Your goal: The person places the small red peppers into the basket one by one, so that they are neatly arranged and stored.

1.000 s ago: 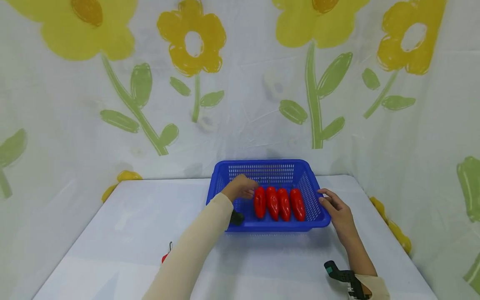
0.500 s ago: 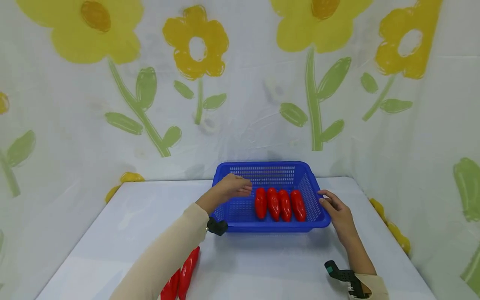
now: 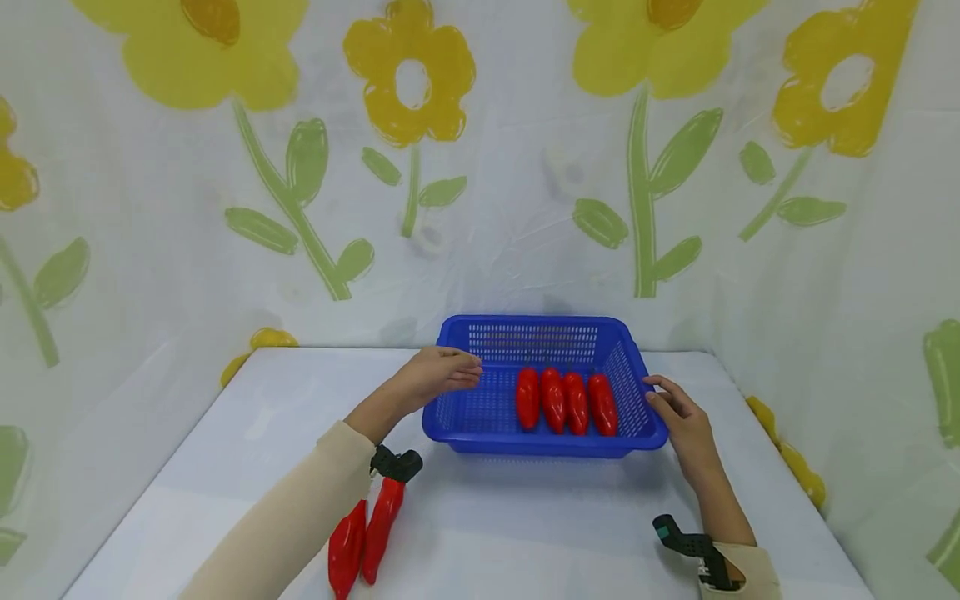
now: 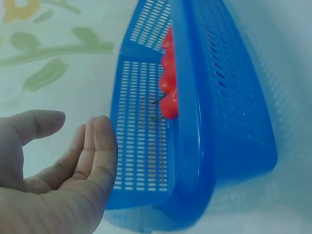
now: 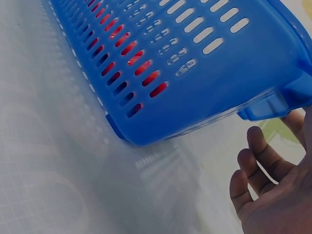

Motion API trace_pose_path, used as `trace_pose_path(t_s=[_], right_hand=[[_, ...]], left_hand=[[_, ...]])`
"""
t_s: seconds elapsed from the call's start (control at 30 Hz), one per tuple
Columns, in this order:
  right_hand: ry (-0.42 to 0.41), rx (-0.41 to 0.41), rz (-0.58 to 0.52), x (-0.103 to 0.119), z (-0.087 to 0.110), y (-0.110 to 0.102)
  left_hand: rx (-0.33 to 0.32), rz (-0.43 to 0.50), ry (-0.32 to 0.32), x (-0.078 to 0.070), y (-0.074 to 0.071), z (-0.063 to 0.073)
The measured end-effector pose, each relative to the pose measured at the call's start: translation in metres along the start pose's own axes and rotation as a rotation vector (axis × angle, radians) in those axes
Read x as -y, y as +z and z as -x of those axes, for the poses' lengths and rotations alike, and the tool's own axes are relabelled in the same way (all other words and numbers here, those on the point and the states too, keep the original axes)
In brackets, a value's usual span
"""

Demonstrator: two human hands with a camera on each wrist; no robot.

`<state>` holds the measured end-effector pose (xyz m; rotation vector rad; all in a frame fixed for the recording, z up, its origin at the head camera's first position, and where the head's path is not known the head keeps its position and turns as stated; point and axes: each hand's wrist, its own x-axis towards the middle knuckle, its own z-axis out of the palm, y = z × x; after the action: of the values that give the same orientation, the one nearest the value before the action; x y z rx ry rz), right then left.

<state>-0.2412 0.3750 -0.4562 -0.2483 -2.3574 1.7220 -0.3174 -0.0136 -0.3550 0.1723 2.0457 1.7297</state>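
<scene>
A blue plastic basket [image 3: 525, 446] with slotted walls stands at the back of the white table. Several red peppers [image 3: 553, 400] lie side by side in its right half. Over the basket's left end is my left hand [image 3: 438, 371], its fingers slightly bent and nothing in them; the left wrist view shows the thumb [image 4: 46, 122] apart from the fingers. At the right end, my right hand [image 3: 686, 421] holds the basket rim between thumb and index finger. Its other fingers [image 5: 258, 168] hang loosely curled below the rim in the right wrist view.
Two more red peppers [image 3: 382, 529] lie on the table [image 3: 525, 533] at the front left, partly behind the left sleeve [image 3: 285, 517]. A white cloth [image 3: 517, 167] printed with yellow flowers hangs behind and along both sides.
My left hand has left the peppers and moved left to the basket's left end, empty. The sleeve has uncovered the two peppers on the table. My right hand stays at the rim.
</scene>
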Motion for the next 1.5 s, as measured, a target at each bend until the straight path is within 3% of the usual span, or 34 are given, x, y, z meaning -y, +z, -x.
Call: trace_pose_path(t_s=[0.3, 0.57, 0.73, 0.93, 1.13, 1.3, 1.5], right_hand=[[0.022, 0.033, 0.007, 0.001, 0.000, -0.004], [0.019, 0.003, 0.007, 0.008, -0.007, -0.013], [0.029, 0.015, 0.012, 0.006, -0.009, -0.012], [0.051, 0.019, 0.017, 0.003, -0.007, -0.013], [0.070, 0.030, 0.002, 0.004, -0.006, -0.012], [0.063, 0.035, -0.002, 0.008, -0.005, -0.011], [0.066, 0.039, -0.019, 0.010, -0.004, -0.008]], left_hand=[[-0.078, 0.044, 0.021, 0.010, -0.023, 0.031], [-0.191, 0.010, 0.038, 0.029, -0.047, 0.057], [-0.264, -0.028, -0.023, 0.049, -0.059, 0.078], [-0.328, -0.073, -0.085, 0.072, -0.064, 0.107], [-0.401, -0.185, -0.117, 0.090, -0.067, 0.140], [-0.419, -0.259, -0.153, 0.100, -0.068, 0.160], [-0.421, -0.352, -0.261, 0.114, -0.067, 0.173]])
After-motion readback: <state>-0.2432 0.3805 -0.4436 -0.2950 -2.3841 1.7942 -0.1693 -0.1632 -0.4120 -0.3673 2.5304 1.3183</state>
